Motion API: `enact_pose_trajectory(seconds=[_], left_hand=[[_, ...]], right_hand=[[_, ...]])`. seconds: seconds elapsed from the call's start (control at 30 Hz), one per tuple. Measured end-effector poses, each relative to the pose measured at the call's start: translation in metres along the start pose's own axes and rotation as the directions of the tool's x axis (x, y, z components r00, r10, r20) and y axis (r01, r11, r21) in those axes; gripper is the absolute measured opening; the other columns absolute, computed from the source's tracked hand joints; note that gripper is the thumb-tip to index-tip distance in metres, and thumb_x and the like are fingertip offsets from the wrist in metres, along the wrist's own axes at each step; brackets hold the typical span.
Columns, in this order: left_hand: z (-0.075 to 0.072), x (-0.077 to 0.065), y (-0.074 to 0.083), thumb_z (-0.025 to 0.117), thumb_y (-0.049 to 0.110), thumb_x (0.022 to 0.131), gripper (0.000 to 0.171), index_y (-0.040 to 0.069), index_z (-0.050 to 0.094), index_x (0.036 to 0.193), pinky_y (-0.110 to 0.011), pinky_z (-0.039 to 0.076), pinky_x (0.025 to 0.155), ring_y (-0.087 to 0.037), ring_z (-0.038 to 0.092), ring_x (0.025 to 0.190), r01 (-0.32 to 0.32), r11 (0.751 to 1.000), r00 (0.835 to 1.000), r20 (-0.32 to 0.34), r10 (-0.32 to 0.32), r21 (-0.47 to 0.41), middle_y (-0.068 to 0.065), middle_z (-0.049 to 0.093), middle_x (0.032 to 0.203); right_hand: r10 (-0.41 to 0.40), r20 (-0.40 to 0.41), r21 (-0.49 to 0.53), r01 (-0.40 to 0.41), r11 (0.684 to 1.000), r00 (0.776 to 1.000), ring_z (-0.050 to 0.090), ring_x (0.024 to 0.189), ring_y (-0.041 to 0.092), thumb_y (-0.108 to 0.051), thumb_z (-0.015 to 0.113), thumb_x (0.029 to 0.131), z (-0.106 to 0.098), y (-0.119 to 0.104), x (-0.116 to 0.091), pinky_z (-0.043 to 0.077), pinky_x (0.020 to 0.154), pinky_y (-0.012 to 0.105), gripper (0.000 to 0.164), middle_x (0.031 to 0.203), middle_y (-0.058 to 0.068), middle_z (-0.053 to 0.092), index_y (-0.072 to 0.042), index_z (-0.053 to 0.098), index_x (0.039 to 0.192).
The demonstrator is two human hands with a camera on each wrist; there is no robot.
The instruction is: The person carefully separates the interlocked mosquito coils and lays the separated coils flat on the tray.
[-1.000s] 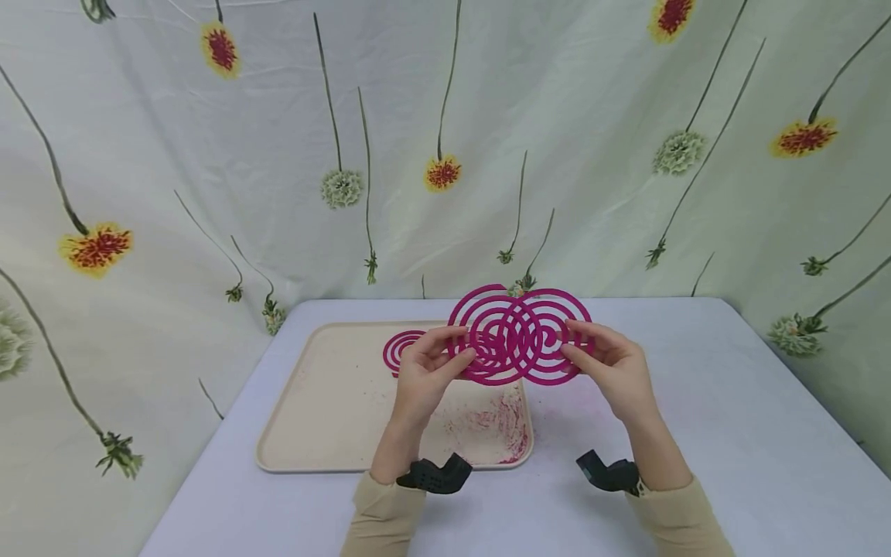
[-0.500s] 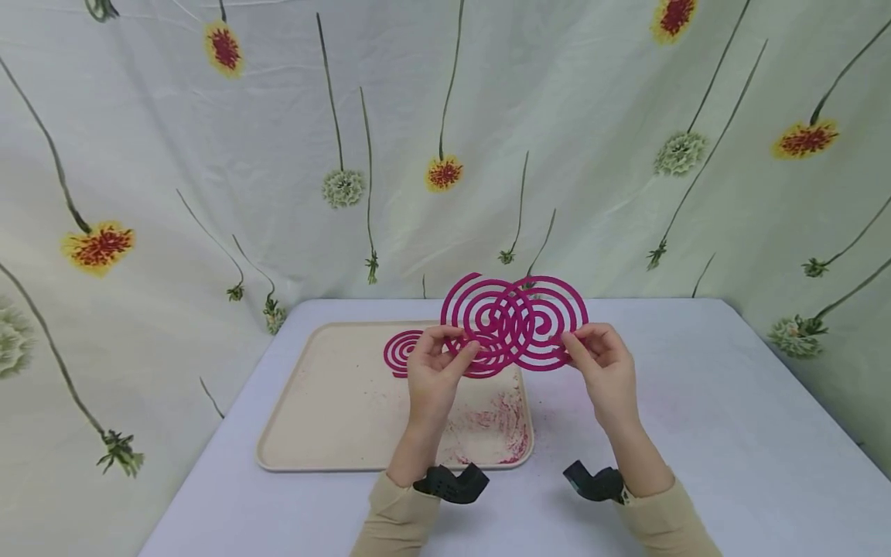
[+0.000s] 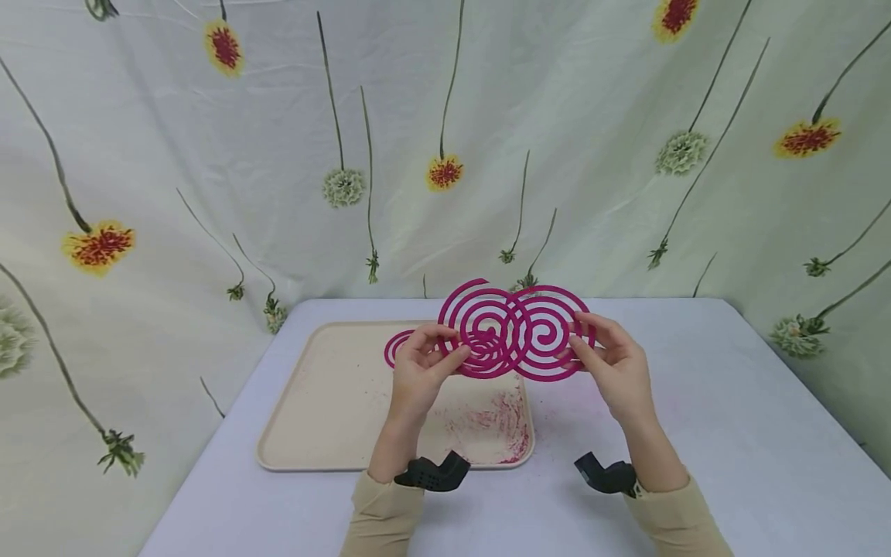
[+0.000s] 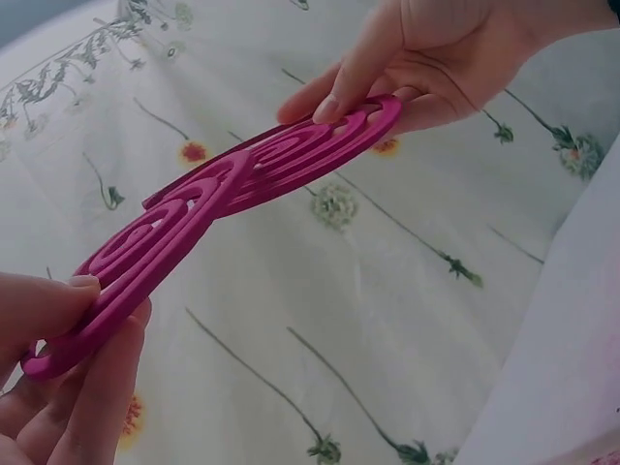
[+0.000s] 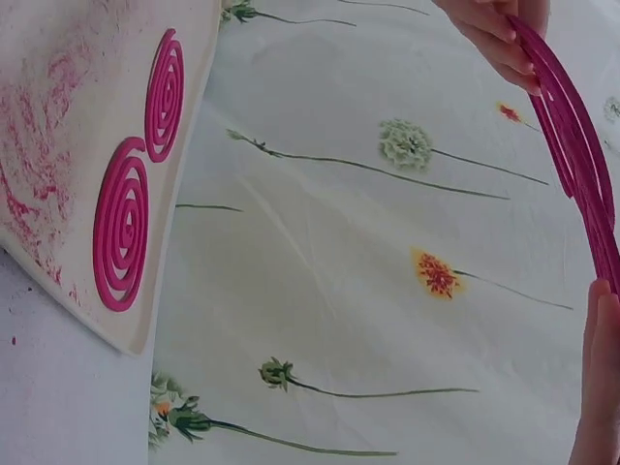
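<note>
Two flat magenta spiral mosquito coils are held up side by side over the table, partly overlapping in the head view. My left hand (image 3: 418, 375) pinches the outer edge of the left coil (image 4: 160, 260) between thumb and fingers. At the opposite side, my right hand (image 3: 619, 375) pinches the outer rim of the right coil (image 3: 546, 335). Seen from the left wrist, the two coils slant edge-on, their inner edges crossing midway between the hands. Behind the left hand, more coils on the tray are partly hidden in the head view.
A beige tray (image 3: 327, 410) lies on the white table (image 3: 696, 387), its right part smeared with magenta crumbs. Two coils, one larger-looking coil (image 5: 129, 230) and another coil (image 5: 167, 94), lie near its far edge. A flower-print cloth (image 3: 592, 116) hangs behind.
The held coils rose and tilted, then came down slightly. My hands have since spread apart, so the two coils overlap less than before.
</note>
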State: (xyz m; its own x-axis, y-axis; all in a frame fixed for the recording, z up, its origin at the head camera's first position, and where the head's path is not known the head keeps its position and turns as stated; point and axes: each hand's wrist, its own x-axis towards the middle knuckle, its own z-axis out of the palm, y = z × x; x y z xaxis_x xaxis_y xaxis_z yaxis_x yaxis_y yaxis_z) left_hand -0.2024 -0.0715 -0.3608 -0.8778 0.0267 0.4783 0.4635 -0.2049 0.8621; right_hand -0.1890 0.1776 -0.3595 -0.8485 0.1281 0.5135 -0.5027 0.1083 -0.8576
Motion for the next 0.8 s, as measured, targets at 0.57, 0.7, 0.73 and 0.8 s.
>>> enact_pose_trajectory(seconds=[0.57, 0.7, 0.73, 0.8], left_hand=[[-0.02, 0.004, -0.001, 0.064, -0.004, 0.085, 0.027, -0.009, 0.055, 0.11, -0.034, 0.056, 0.075, -0.023, 0.065, 0.091, 0.01, 1.0, 1.0, 0.022, -0.01, -0.003, -0.013, 0.058, 0.105], [-0.027, 0.005, 0.001, 0.063, -0.005, 0.086, 0.028, -0.009, 0.053, 0.112, -0.034, 0.056, 0.075, -0.022, 0.065, 0.091, 0.021, 1.0, 0.999, 0.033, -0.02, -0.008, -0.009, 0.059, 0.103], [-0.029, 0.005, 0.001, 0.063, -0.005, 0.086, 0.029, -0.009, 0.053, 0.112, -0.034, 0.056, 0.075, -0.023, 0.064, 0.092, 0.026, 1.0, 0.999, 0.03, -0.026, -0.012, -0.008, 0.06, 0.103], [-0.032, 0.005, 0.002, 0.062, -0.005, 0.086, 0.029, -0.009, 0.052, 0.113, -0.035, 0.055, 0.076, -0.024, 0.064, 0.095, 0.036, 0.999, 0.999, 0.023, -0.036, -0.022, -0.008, 0.06, 0.104]], right_hand=[[-0.066, -0.044, 0.23, 0.074, 0.97, 0.997, 0.067, 0.083, 0.014, -0.009, 0.046, 0.098, 0.004, -0.001, -0.002, 0.055, 0.073, 0.027, 0.027, 0.105, 0.002, 0.065, 0.005, 0.056, 0.119], [-0.164, 0.066, 0.242, 0.144, 0.959, 0.984, 0.067, 0.089, 0.014, 0.002, 0.043, 0.096, 0.0, 0.001, -0.001, 0.055, 0.073, 0.026, 0.029, 0.11, 0.0, 0.067, 0.011, 0.052, 0.122], [-0.178, 0.079, 0.207, 0.158, 0.965, 0.981, 0.066, 0.088, 0.013, 0.004, 0.045, 0.095, -0.001, 0.002, 0.0, 0.056, 0.071, 0.025, 0.029, 0.11, -0.002, 0.067, 0.012, 0.052, 0.122], [-0.191, 0.089, 0.107, 0.181, 0.978, 0.978, 0.067, 0.083, 0.011, 0.007, 0.05, 0.092, -0.003, 0.002, 0.0, 0.056, 0.067, 0.023, 0.028, 0.109, -0.006, 0.067, 0.011, 0.054, 0.12]])
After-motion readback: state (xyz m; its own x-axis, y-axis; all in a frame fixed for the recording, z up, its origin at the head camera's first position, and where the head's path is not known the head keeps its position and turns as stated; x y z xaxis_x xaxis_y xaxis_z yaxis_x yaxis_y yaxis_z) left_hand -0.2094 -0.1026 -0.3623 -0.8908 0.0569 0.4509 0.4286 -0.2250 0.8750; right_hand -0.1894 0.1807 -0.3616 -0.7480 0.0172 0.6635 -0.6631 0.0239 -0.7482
